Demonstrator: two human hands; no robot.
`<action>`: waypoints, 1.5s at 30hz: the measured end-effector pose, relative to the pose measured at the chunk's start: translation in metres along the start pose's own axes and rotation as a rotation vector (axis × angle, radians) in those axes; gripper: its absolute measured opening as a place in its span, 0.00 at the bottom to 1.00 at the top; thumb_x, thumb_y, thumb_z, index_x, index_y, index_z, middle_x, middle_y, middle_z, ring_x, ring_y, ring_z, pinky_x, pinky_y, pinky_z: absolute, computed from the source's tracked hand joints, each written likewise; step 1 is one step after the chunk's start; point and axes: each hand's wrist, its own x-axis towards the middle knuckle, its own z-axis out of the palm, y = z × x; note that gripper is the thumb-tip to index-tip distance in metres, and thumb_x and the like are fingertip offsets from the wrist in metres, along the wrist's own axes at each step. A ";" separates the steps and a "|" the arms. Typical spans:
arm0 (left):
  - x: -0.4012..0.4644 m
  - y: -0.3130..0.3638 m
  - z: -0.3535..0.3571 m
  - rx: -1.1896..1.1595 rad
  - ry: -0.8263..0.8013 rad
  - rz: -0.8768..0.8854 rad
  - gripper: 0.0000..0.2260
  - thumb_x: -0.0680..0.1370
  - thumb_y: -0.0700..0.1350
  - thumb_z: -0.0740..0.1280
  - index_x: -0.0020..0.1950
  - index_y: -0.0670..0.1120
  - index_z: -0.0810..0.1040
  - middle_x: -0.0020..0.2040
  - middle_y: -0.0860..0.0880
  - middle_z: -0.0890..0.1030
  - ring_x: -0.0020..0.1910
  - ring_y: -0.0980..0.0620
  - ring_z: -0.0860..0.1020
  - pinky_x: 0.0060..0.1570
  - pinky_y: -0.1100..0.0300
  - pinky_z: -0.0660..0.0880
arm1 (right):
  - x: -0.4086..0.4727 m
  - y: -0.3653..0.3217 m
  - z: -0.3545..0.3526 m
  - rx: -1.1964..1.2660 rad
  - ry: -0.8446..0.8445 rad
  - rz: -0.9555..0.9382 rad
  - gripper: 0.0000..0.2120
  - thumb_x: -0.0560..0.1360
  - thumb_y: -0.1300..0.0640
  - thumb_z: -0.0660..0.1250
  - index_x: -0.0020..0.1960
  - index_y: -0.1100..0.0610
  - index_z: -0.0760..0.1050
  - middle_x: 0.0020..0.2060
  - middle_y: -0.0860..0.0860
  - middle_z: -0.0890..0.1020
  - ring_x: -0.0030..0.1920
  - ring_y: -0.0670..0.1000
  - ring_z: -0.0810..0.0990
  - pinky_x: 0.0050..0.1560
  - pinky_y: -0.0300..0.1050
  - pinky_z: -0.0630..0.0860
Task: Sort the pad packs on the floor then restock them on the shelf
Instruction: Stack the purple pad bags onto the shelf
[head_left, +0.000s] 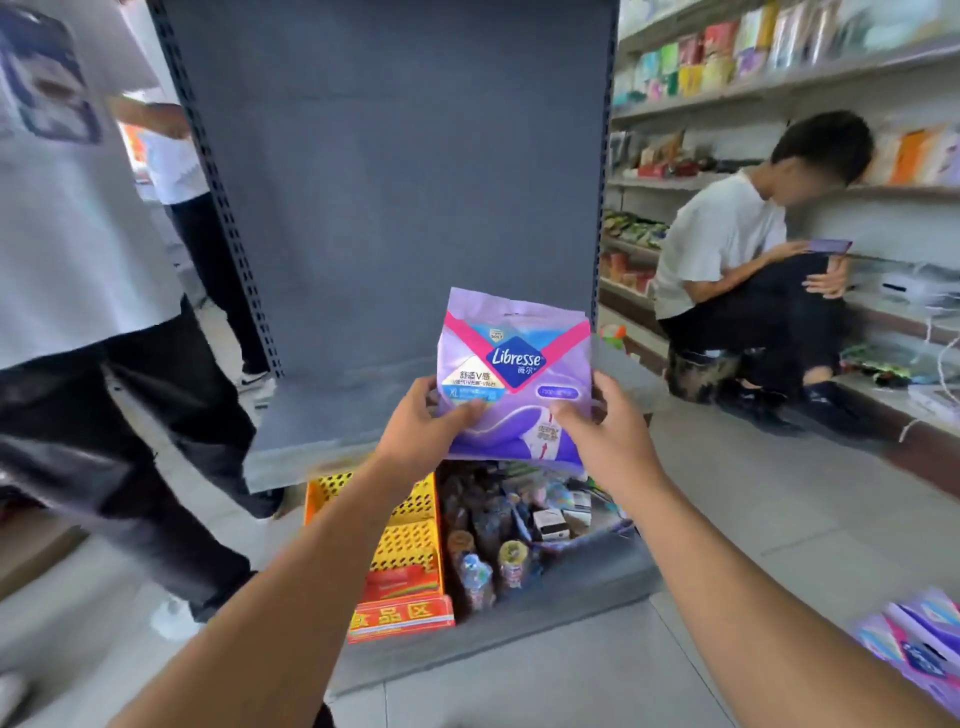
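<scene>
Pad pack (514, 376), purple with a pink V and a blue logo, held upright in front of the grey shelf (332, 421), printed face toward the camera. Gripped at both lower corners: left hand (421, 421) curled round the lower left edge, thumb on the front; right hand (605, 421) curled round the lower right edge the same way. Long axis roughly vertical, top tilted slightly away toward the back panel (389, 182). Sits just above and a little right of the shelf board's front edge, so likely only a short push forward and down to set it there, both hands about equally near. More pad packs (919, 649) lying on the floor (727, 519) at lower right, nearer the right hand, not yet shelved. Bottom tier below crowded with bottles (483, 551) and a yellow basket (410, 525).
</scene>
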 end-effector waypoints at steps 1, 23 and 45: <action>0.002 0.002 -0.016 -0.012 0.015 -0.005 0.17 0.74 0.48 0.74 0.60 0.46 0.73 0.49 0.54 0.80 0.40 0.63 0.80 0.41 0.68 0.77 | 0.003 -0.010 0.013 -0.005 -0.026 -0.011 0.19 0.74 0.51 0.71 0.63 0.49 0.72 0.54 0.45 0.82 0.50 0.44 0.82 0.48 0.45 0.81; 0.178 -0.078 -0.242 0.125 0.370 -0.098 0.22 0.73 0.50 0.75 0.62 0.53 0.68 0.54 0.53 0.80 0.49 0.54 0.80 0.51 0.50 0.80 | 0.155 -0.057 0.310 -0.194 -0.261 -0.142 0.13 0.77 0.51 0.69 0.58 0.48 0.68 0.53 0.45 0.78 0.45 0.42 0.78 0.27 0.26 0.69; 0.284 -0.175 -0.236 0.184 0.399 -0.171 0.19 0.77 0.45 0.70 0.61 0.51 0.63 0.51 0.52 0.76 0.46 0.52 0.76 0.45 0.58 0.72 | 0.246 0.035 0.395 -0.261 -0.226 -0.205 0.21 0.77 0.58 0.69 0.67 0.53 0.68 0.62 0.49 0.77 0.58 0.47 0.77 0.50 0.41 0.75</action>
